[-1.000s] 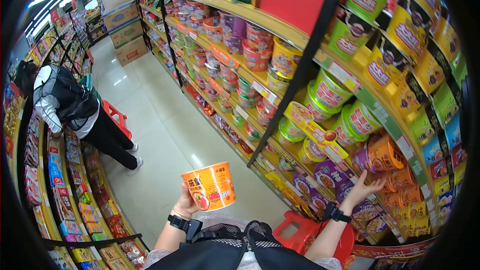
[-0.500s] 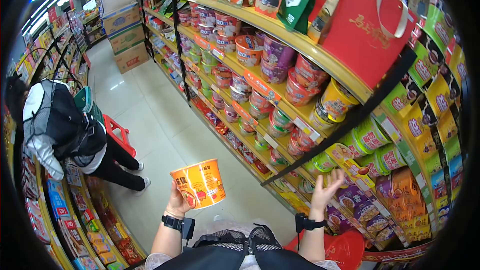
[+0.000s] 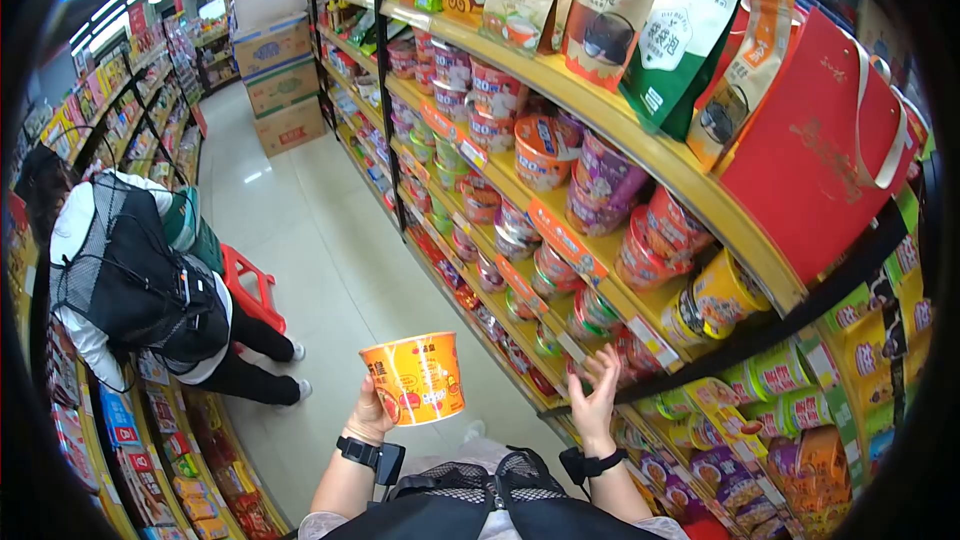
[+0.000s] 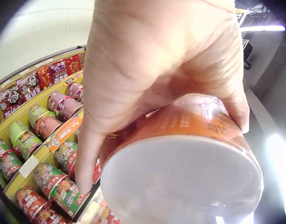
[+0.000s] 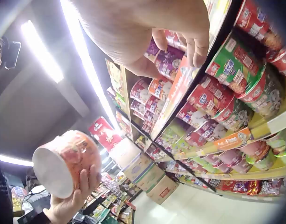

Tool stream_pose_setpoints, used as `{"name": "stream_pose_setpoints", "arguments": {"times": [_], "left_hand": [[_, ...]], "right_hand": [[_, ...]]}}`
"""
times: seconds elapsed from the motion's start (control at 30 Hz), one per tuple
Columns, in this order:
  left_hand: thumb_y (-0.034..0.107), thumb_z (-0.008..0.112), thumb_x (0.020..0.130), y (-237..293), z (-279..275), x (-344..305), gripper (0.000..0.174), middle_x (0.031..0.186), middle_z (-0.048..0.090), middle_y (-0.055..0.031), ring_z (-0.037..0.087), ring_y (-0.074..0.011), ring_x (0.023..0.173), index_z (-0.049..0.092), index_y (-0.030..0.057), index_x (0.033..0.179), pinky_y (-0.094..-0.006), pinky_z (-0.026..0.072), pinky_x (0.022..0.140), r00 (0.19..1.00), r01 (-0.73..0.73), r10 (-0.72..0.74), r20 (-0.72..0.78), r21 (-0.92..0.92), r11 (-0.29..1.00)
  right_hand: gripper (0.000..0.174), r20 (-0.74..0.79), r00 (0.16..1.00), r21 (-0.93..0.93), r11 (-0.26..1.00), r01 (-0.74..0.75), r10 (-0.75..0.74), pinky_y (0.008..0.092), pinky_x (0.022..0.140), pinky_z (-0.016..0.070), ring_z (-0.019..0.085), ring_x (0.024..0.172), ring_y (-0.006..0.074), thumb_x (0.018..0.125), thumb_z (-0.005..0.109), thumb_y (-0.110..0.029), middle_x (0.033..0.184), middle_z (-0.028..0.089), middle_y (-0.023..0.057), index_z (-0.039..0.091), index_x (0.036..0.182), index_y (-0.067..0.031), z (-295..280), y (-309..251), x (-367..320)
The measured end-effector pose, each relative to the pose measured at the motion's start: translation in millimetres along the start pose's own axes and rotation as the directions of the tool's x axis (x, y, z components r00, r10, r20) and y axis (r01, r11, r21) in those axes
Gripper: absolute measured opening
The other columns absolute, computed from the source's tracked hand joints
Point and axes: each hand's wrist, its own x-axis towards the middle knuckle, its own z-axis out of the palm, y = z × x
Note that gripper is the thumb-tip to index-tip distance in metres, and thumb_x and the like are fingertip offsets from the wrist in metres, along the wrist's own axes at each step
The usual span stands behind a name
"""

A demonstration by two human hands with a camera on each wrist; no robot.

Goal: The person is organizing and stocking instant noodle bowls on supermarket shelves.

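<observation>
With the left hand (image 3: pixel 370 416) in the head view, grips an orange instant-noodle cup (image 3: pixel 418 378), thumb against its printed side, nearly upright above the pale floor (image 3: pixel 320 240) of a shop aisle. Holds out the right hand (image 3: pixel 596 395) well apart from that cup, fingers spread and lightly bent, before yellow shelves (image 3: pixel 600 105) of stacked noodle cups (image 3: pixel 605 185). On the top shelf, shows a tea pouch (image 3: pixel 612 20) and, farther right, a red gift bag (image 3: pixel 815 155). To the left, includes a person in a black mesh vest (image 3: pixel 140 270), bent toward the opposite shelving, near a red plastic stool (image 3: pixel 235 265). Far down the aisle, shows stacked cartons (image 3: pixel 283 90).

In the left wrist view, spreads thumb and fingers wide round the same orange cup, with its white base facing the camera. Beyond, shows more noodle cups in rows and red snack packets (image 4: pixel 28 86).

In the right wrist view, extends the right hand across the top with fingers loosely bent near the shelving; cannot tell whether touching it. At lower left, shows the orange cup tilted in the left hand's fingers, beneath bright ceiling lights (image 5: pixel 42 51).
</observation>
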Motion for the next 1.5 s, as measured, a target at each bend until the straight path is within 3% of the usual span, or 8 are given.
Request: {"name": "stream_pose_setpoints", "arguments": {"times": [0.37, 0.63, 0.7, 1.1, 1.17, 1.33, 1.37, 1.5], "left_hand": [[0.038, 0.07, 0.076, 56.6, 101.6, 198.5, 0.076, 0.13, 0.045, -0.0106, 0.044, -0.0234, 0.12, 0.032, 0.005, 0.133, -0.0382, 0.0354, 0.101, 0.98, -0.106, 0.057, 0.189, 0.263, 0.959], [0.008, 0.081, 0.058, 88.1, 162.5, 329.7, 0.088, 0.12, 0.048, -0.0082, 0.047, -0.0169, 0.111, 0.03, 0.0028, 0.129, -0.0323, 0.0371, 0.098, 0.857, -0.515, 0.3, 0.42, 0.722, 0.462], [0.009, 0.082, 0.057, 102.8, 160.6, 337.5, 0.082, 0.117, 0.053, -0.008, 0.051, -0.0161, 0.107, 0.037, 0.0001, 0.125, -0.0315, 0.0399, 0.095, 0.892, -0.439, 0.193, 0.408, 0.687, 0.579], [0.013, 0.081, 0.049, 131.3, 145.5, 385.5, 0.092, 0.116, 0.047, -0.009, 0.047, -0.0174, 0.108, 0.03, 0.0032, 0.125, -0.0318, 0.0398, 0.095, 0.836, -0.535, 0.092, 0.54, 0.768, 0.352], [0.011, 0.082, 0.049, 123.9, 152.0, 404.1, 0.095, 0.116, 0.047, -0.0092, 0.047, -0.0177, 0.109, 0.028, 0.0043, 0.127, -0.032, 0.04, 0.095, 0.817, -0.523, 0.046, 0.575, 0.705, 0.479], [0.01, 0.079, 0.058, 113.9, 160.2, 445.0, 0.084, 0.122, 0.047, -0.0092, 0.047, -0.0164, 0.111, 0.034, 0.0013, 0.128, -0.0307, 0.0373, 0.098, 0.77, -0.538, -0.002, 0.638, 0.652, 0.534], [0.003, 0.073, 0.067, 118.4, 158.1, 454.3, 0.079, 0.125, 0.045, -0.0095, 0.043, -0.0172, 0.118, 0.03, 0.002, 0.133, -0.0308, 0.0322, 0.102, 0.771, -0.562, -0.069, 0.633, 0.727, 0.394], [0.002, 0.065, 0.076, 106.6, 139.5, 442.1, 0.082, 0.134, 0.036, -0.0163, 0.039, -0.0237, 0.123, 0.014, -0.0002, 0.141, -0.0339, 0.0305, 0.104, 0.766, -0.567, 0.167, 0.621, 0.531, 0.629]], "right_hand": [[0.042, 0.169, 0.986, -0.09, 0.996, 0.021, -0.006, 0.033, 0.082, 0.0475, 0.054, 0.101, 0.0234, 0.076, 0.063, -0.001, 0.129, 0.036, 0.0145, 0.043, 0.114, 0.0, 9.3, -2.3, 38.0], [0.035, -0.097, 0.988, -0.169, 0.977, -0.132, 0.117, 0.0323, 0.081, 0.0482, 0.056, 0.099, 0.0239, 0.075, 0.061, 0.001, 0.122, 0.043, 0.0158, 0.048, 0.107, 0.0012, 21.7, -7.7, 34.3], [0.034, -0.155, 0.981, -0.187, 0.972, -0.145, 0.117, 0.0323, 0.08, 0.0485, 0.056, 0.1, 0.0247, 0.075, 0.061, 0.001, 0.122, 0.043, 0.0164, 0.048, 0.107, 0.0019, 29.4, -16.1, 37.2], [0.031, -0.375, 0.91, -0.255, 0.925, -0.282, 0.174, 0.031, 0.079, 0.0489, 0.056, 0.096, 0.0237, 0.075, 0.061, 0.001, 0.12, 0.045, 0.0142, 0.05, 0.104, 0.0004, 70.1, -22.1, 29.1], [0.03, -0.394, 0.902, -0.259, 0.921, -0.291, 0.174, 0.0312, 0.079, 0.0488, 0.056, 0.097, 0.0242, 0.074, 0.061, 0.001, 0.12, 0.046, 0.0149, 0.051, 0.103, 0.0003, 74.7, -26.6, 31.7], [0.026, -0.399, 0.901, -0.301, 0.904, -0.303, 0.169, 0.0316, 0.079, 0.0486, 0.055, 0.099, 0.0246, 0.074, 0.062, 0.001, 0.12, 0.047, 0.015, 0.054, 0.099, -0.0001, 84.5, -37.6, 32.2], [0.026, -0.409, 0.896, -0.304, 0.9, -0.312, 0.172, 0.0316, 0.079, 0.0486, 0.055, 0.099, 0.0246, 0.074, 0.062, 0.001, 0.12, 0.047, 0.015, 0.054, 0.099, -0.0001, 87.0, -38.3, 30.4], [0.024, -0.431, 0.87, -0.274, 0.884, -0.378, 0.238, 0.0321, 0.08, 0.0477, 0.053, 0.104, 0.0253, 0.074, 0.061, 0.001, 0.121, 0.047, 0.0137, 0.055, 0.097, -0.0011, 94.9, -43.1, 23.2]]}}
